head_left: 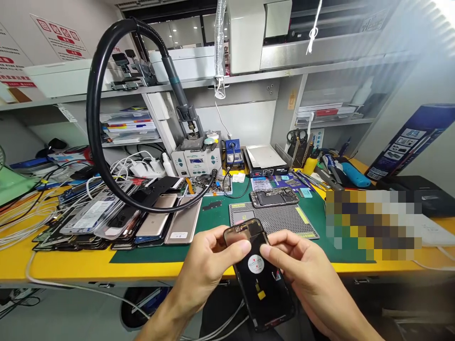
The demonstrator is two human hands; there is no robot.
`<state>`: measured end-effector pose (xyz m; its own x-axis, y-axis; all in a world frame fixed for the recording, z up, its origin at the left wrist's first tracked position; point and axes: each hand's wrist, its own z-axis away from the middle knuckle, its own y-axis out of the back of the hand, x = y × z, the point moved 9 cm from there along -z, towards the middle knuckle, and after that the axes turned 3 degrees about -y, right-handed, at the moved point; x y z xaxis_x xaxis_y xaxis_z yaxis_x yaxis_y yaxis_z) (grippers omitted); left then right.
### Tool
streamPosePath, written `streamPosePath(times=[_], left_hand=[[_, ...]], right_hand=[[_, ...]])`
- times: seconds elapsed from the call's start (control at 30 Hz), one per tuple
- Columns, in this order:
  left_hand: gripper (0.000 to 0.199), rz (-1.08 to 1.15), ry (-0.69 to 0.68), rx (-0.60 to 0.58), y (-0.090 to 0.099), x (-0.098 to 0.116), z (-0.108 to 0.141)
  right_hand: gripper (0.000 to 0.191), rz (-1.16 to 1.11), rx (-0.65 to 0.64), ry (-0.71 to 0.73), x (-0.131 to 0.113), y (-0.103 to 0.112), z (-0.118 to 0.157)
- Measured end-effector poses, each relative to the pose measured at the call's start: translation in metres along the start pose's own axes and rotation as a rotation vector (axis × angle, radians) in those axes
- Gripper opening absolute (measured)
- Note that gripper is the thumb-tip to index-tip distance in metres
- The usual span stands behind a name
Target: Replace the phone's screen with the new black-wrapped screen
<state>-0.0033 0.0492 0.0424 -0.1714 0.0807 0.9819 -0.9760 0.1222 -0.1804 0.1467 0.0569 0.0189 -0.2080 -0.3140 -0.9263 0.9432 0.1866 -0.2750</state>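
My left hand [215,258] and right hand [302,263] pinch a screen panel [253,280], lower centre — phone [275,197] right of centre opened, apparently not yet closed.

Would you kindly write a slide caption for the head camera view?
The left hand and right hand hold a black phone panel before a cluttered bench.

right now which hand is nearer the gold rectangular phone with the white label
Left. The left hand is just right of the labelled gold phone; the right hand is farther right, across the black rectangular phone screen panel both hands hold.
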Motion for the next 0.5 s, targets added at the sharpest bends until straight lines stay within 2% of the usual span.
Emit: streamPosePath(times=[0.2, 0.37, 0.5], left_hand=[[0.027, 0.180, 0.026, -0.005, -0.001, -0.009, 0.011], [0.027, 0.381, 0.060, -0.010, -0.008, -0.031, 0.020], [0.031, 0.533, 0.070, -0.011, -0.013, -0.045, 0.024]], right_hand=[[0.039, -0.138, 0.041, -0.077, 0.001, 0.002, -0.003], [0.034, -0.239, -0.006, -0.167, 0.004, -0.007, -0.011], [0.028, -0.269, -0.002, -0.168, 0.001, -0.013, -0.019]])
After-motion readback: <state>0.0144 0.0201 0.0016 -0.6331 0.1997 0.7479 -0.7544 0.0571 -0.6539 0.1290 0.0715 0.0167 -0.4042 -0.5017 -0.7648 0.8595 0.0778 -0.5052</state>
